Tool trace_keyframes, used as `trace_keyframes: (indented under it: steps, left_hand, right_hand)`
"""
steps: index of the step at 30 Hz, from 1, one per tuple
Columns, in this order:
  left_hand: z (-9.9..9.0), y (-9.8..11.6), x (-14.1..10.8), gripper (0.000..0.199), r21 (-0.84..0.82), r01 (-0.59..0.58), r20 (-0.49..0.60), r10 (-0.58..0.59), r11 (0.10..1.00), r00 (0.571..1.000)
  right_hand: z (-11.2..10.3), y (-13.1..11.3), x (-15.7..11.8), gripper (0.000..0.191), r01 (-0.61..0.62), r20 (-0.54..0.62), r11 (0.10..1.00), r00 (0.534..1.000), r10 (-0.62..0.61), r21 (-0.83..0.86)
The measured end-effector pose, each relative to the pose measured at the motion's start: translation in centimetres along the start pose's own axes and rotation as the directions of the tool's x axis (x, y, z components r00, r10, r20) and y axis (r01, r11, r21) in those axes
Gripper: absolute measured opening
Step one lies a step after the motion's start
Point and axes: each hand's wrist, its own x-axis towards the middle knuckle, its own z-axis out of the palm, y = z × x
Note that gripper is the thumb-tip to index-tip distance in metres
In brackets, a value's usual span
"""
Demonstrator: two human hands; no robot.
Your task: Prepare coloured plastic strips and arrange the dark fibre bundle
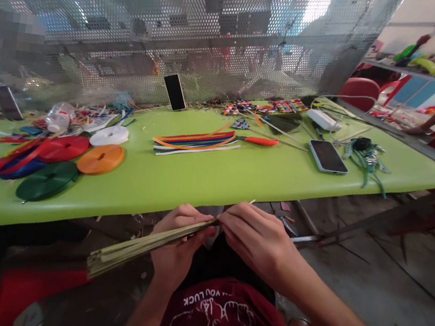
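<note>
- Left hand (177,244) closed around bundle of thin pale-green strips (136,249); right hand (255,238) pinches one strip at its far-right tip.
- Strips judged light, springy, splay-prone; grip mid-bundle.

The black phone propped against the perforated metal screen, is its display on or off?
Off: the black phone leaning on the perforated metal screen shows a dark, unlit display.

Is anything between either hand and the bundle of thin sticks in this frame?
Nothing visible. The left hand is wrapped around the bundle of sticks near its upper end, and the right hand pinches at the tip where the sticks emerge. Both hands sit below the green table's near edge, apart from the ribbon spools on top.
</note>
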Motion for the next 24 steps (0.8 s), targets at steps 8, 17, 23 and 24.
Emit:
trace_keyframes:
  steps: [8, 17, 23, 24]
  left_hand:
    - [1.1, 0.7, -0.4, 0.008, -0.024, 0.236, -0.124, -0.237, 0.971, 0.963]
    - [1.2, 1.2, -0.4, 0.01, -0.059, 0.329, -0.149, -0.334, 0.942, 0.931]
    - [1.7, 1.6, 0.0, 0.009, -0.141, 0.385, -0.201, -0.407, 0.912, 0.891]
    - [1.6, 1.6, 0.1, 0.009, -0.135, 0.39, -0.212, -0.411, 0.911, 0.887]
  right_hand:
    - [-0.1, 0.2, 0.5, 0.025, 0.067, 0.106, 0.992, 0.993, -0.056, -0.106]
    - [0.6, 0.8, 0.4, 0.018, -0.015, 0.02, 0.997, 1.0, 0.014, 0.074]
    - [1.4, 0.3, 0.9, 0.017, -0.068, -0.091, 0.997, 0.993, 0.071, 0.041]
    - [1.6, 0.2, 0.9, 0.018, -0.071, -0.111, 0.997, 0.991, 0.071, 0.0]
